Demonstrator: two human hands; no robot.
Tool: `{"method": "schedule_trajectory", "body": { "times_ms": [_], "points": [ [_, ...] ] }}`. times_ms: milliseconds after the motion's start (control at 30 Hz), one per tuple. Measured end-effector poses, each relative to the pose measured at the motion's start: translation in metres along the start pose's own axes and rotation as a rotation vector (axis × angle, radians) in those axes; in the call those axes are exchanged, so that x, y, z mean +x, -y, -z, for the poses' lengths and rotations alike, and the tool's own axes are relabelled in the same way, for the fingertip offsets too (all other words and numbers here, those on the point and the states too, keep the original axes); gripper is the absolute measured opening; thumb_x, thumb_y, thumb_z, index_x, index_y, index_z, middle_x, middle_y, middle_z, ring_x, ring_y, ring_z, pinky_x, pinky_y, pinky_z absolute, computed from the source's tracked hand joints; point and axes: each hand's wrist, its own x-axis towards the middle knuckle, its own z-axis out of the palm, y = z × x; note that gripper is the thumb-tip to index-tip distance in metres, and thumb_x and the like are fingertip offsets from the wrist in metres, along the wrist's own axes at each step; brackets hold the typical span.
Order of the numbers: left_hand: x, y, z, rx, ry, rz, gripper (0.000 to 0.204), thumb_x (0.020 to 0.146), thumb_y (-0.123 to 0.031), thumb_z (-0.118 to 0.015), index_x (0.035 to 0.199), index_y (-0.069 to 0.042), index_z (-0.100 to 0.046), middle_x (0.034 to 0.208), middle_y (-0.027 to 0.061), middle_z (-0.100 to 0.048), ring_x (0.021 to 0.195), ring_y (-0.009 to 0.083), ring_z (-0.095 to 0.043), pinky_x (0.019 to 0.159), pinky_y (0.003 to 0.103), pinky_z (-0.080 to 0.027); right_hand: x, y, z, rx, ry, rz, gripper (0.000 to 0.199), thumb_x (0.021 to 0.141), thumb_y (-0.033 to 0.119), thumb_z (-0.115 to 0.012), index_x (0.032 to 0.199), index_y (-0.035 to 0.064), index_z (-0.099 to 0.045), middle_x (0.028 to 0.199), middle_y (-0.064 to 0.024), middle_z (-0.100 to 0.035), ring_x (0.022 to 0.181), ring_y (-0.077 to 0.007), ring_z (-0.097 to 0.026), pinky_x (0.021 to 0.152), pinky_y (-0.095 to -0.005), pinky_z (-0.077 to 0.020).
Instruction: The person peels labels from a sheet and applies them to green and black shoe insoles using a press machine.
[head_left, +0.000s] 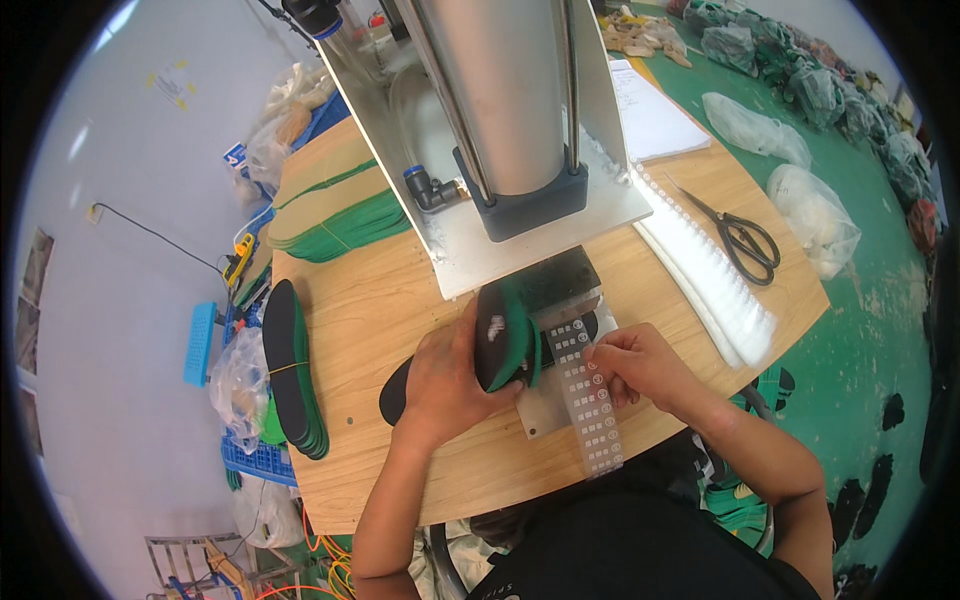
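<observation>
Label strip [598, 425], transparent with rows of small white printed marks, is the thing I watch most carefully from my remote seat. It lies to the right of the held insoles, with its long axis going from the far side, under the press, to the near edge of the desk [330, 480], leaning slightly to the right at its near end. The right hand [645, 370] is the nearer one: its thumb and fingers are closed narrow on the right edge of the strip, in the upper part of its length.

The left hand [447, 385] is curved wide around black-and-green insoles [497, 335], which stand tilted with their long axis running far to near. I cannot count how many it holds. Between this bundle and the strip I see only a small gap, and I cannot tell if they touch. Below, a black rounded end [394, 392] comes out to the left of the left hand; I believe it is another insole lying flat, but the hand hides its middle part.

On the far side of both hands stands the pneumatic press [515, 110], with a dark metal block [555, 275] under its frame and a metal plate [540, 418] on the near side. At left I see a banded insole stack [288, 350], and farther a tan-and-green stack [340, 220]. At far right lie black-handled scissors [745, 240], beside white sheet material [700, 275].
</observation>
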Motion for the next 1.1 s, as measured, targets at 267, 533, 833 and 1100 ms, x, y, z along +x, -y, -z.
{"method": "schedule_trajectory", "body": {
  "times_ms": [267, 533, 833, 1100],
  "points": [
    [-0.006, -0.004, 0.018, -0.586, -0.09, 0.259, 0.059, 0.065, -0.005, -0.061, 0.124, 0.002, -0.055, 0.098, 0.0142, -0.066, 0.092, 0.0213, -0.061, 0.085, 0.029, -0.046, 0.002, -0.004, 0.002, -0.033, -0.001, 0.0, 0.028, 0.089, 0.026, -0.061, 0.077, 0.001, -0.062, 0.063, -0.0045, -0.061, 0.043, -0.0094, -0.051, 0.04, -0.0221, -0.037],
    [-0.013, 0.018, 0.011, -0.864, -0.423, 0.192, 0.041, 0.069, 0.004, -0.051, 0.108, 0.006, -0.062, 0.103, 0.009, -0.065, 0.092, 0.0172, -0.058, 0.083, 0.028, -0.044, 0.006, -0.005, 0.003, -0.021, 0.03, -0.008, 0.023, 0.089, 0.021, -0.061, 0.077, 0.0028, -0.063, 0.063, -0.0034, -0.062, 0.042, -0.0098, -0.054, 0.037, -0.0215, -0.0343],
    [-0.015, 0.02, 0.006, -0.818, -0.464, 0.204, 0.033, 0.072, 0.001, -0.056, 0.105, 0.004, -0.06, 0.095, 0.0059, -0.061, 0.085, 0.0175, -0.056, 0.077, 0.028, -0.045, 0.006, -0.002, 0.002, -0.021, 0.031, -0.012, 0.022, 0.089, 0.02, -0.062, 0.077, 0.0016, -0.064, 0.063, -0.0025, -0.059, 0.042, -0.0098, -0.053, 0.037, -0.0216, -0.0346],
    [-0.01, 0.001, 0.003, -0.448, -0.194, 0.187, 0.053, 0.071, -0.019, -0.071, 0.118, -0.001, -0.057, 0.1, 0.0151, -0.063, 0.093, 0.0277, -0.059, 0.087, 0.035, -0.045, 0.004, -0.006, 0.0, -0.016, 0.024, 0.0, 0.021, 0.088, 0.021, -0.063, 0.079, 0.0021, -0.064, 0.063, -0.0027, -0.06, 0.043, -0.0094, -0.053, 0.038, -0.0218, -0.0376]
  ]
}}
